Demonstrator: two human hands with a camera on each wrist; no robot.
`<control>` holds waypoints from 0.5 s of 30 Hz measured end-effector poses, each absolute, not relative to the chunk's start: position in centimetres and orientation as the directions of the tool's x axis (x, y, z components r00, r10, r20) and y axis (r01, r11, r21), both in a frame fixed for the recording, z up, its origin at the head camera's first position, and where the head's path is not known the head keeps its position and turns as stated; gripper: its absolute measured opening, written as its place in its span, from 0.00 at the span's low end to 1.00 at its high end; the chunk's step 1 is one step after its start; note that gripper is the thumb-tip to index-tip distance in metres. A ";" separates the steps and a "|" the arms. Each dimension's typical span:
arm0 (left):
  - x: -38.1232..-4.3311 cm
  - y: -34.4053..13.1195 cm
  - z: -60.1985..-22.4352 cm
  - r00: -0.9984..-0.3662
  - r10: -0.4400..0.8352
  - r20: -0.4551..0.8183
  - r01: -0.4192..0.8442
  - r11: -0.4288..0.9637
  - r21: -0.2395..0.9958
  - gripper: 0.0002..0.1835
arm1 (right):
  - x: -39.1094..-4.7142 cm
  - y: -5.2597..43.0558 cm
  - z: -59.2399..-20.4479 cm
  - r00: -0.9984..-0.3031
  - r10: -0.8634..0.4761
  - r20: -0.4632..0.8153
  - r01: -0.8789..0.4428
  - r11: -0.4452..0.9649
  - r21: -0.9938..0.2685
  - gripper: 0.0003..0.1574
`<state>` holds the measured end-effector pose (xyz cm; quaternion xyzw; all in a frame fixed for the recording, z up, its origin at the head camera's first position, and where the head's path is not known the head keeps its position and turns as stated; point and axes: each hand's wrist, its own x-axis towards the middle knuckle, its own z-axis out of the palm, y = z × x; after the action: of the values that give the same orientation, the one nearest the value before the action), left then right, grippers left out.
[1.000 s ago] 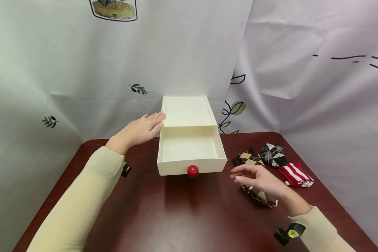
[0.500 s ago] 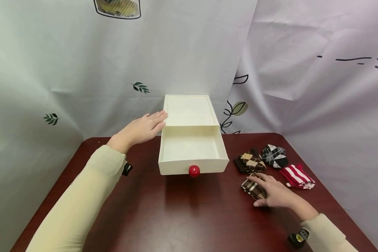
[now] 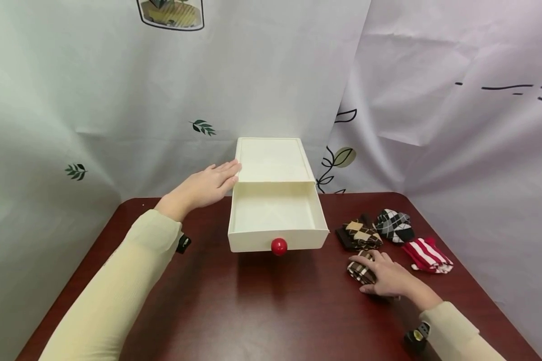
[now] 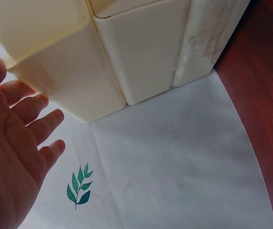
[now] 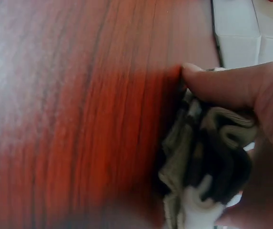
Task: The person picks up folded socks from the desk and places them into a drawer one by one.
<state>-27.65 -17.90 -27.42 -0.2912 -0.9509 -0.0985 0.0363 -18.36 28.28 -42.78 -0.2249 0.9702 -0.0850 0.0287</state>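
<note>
While the fingers and thumb of the right hand (image 3: 392, 278) grip a folded plaid sock (image 3: 360, 271) on the table (image 3: 271, 311), the fingers of the left hand (image 3: 203, 187) rest extended against the left side of a white box (image 3: 274, 159). Its open drawer (image 3: 253, 241) bears a red knob (image 3: 278, 246), and near the plaid sock lie a brown argyle sock (image 3: 363, 234), a grey argyle sock (image 3: 394, 224) and a red striped sock (image 3: 428, 255).

Since 1.0 s ago: lowered right grip (image 3: 387, 276) from near the front right corner of the drawer (image 3: 253, 241) onto the plaid sock bundle (image 3: 360, 271), lower right of the frame | since 0.5 s ago: drawn in from a wider spread; now gripping the bundle, covering more of its plaid
</note>
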 end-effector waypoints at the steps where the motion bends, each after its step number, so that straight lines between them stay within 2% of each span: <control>1: -27.6 -17.9 -27.4 -0.828 0.547 0.127 0.561 0.811 0.167 0.30 | -18.5 28.3 -42.9 -0.898 -0.440 -0.003 -0.432 0.884 -0.179 0.40; 7: -27.6 -17.7 -27.4 -0.829 0.544 0.127 0.559 0.813 0.164 0.29 | -18.4 28.5 -43.5 -0.901 -0.422 0.103 -0.434 0.869 -0.239 0.30; 15: -27.6 -17.8 -27.4 -0.827 0.548 0.125 0.562 0.812 0.161 0.30 | -17.9 29.2 -42.0 -0.837 -0.450 0.311 -0.542 0.758 -0.363 0.30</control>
<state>-27.65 -17.83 -27.43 -0.2916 -0.9510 -0.0958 0.0362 -17.86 29.22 -42.01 -0.2661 0.9318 -0.2242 -0.1031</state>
